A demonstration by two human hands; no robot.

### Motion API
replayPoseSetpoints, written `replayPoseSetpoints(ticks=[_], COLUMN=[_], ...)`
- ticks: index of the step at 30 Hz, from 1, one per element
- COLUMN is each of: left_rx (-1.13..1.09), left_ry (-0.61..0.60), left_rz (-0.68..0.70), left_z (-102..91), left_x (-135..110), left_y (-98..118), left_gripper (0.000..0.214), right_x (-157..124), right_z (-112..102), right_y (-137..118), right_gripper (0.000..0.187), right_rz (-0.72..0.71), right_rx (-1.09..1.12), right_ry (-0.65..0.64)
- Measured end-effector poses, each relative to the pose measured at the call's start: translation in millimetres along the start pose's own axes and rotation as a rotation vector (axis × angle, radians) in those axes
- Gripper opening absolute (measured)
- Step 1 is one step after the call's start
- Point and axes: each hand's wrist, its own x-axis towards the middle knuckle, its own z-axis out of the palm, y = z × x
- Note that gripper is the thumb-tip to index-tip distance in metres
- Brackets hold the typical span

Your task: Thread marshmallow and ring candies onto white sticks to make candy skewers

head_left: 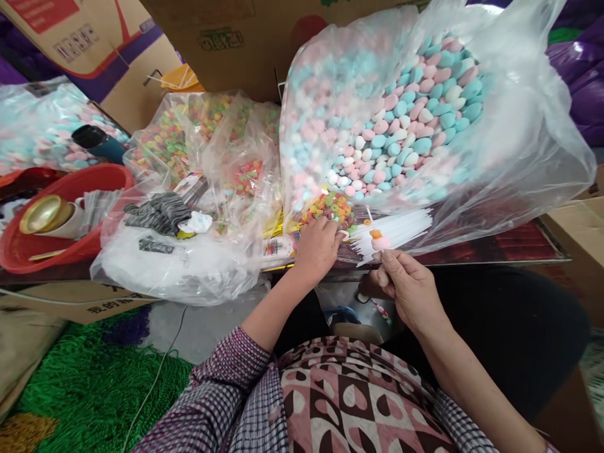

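My left hand (317, 246) rests knuckles up at the table edge, fingertips curled into a small pile of multicoloured ring beads (329, 207); what they pinch is hidden. My right hand (408, 286) is closed in a pinch on a thin white stick carrying an orange and a pink bead (376, 238). A fan of loose white sticks (401, 228) lies just above that hand. Behind them a large clear plastic bag of pink, blue and white beads (401, 119) leans open toward me.
Left of my hands stand clear bags of mixed coloured beads (189, 135) and a crumpled bag (179, 251) holding dark packets. A red basin (70, 214) with a gold-lidded cup sits at far left. Cardboard boxes (226, 38) rise behind; green beaded strands (94, 384) lie below.
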Motion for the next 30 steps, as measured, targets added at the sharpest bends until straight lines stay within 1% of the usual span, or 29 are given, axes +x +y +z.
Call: replayPoseSetpoints(ticks=[3, 7, 9, 12, 14, 17, 20, 23, 26, 28, 30], left_rx=[0.141, 0.216, 0.219, 0.216, 0.206, 0.169, 0.141, 0.106, 0.027, -0.089, -0.313], left_ry=[0.008, 0.02, 0.037, 0.089, 0.119, 0.129, 0.112, 0.107, 0.139, 0.17, 0.196], left_rz=[-0.023, 0.003, 0.038, 0.114, 0.184, 0.28, 0.311, 0.292, 0.25, 0.188, 0.059], left_z=[1.0, 3.6, 6.3, 11.7, 15.0, 16.7, 14.3, 11.2, 8.5, 5.6, 1.5], left_x=[-2.7, -7.6, -10.0, -13.4, -15.1, -15.3, -12.4, -7.8, -3.9, -2.4, -1.8], left_y=[3.5, 4.4, 4.0, 2.8, 1.2, -1.7, -3.0, -2.7, -4.0, -6.3, -8.3], left_gripper=[0.031, 0.032, 0.03, 0.026, 0.023, 0.024, 0.023, 0.02, 0.017, 0.012, 0.008], right_x=[-1.5, 3.2, 11.0, 27.0, 36.1, 41.8, 41.3, 41.1, 39.5, 34.3, 24.8], right_z=[0.4, 5.7, 12.4, 23.5, 28.9, 34.4, 38.9, 40.5, 35.9, 29.7, 22.8], right_y=[-0.7, 1.0, 3.2, 6.6, 7.7, 6.6, 3.8, 0.1, -6.3, -12.1, -17.6], right_gripper=[0.027, 0.031, 0.032, 0.03, 0.029, 0.027, 0.025, 0.024, 0.027, 0.03, 0.033], right_rz=[-0.001, -0.02, -0.054, -0.148, -0.198, -0.198, -0.166, -0.159, -0.175, -0.166, -0.115], right_rx=[-0.009, -0.08, -0.172, -0.327, -0.377, -0.396, -0.377, -0.345, -0.265, -0.189, -0.135], right_ry=[-0.002, -0.002, -0.004, 0.008, 0.019, -0.002, -0.033, -0.034, 0.011, 0.041, 0.033])
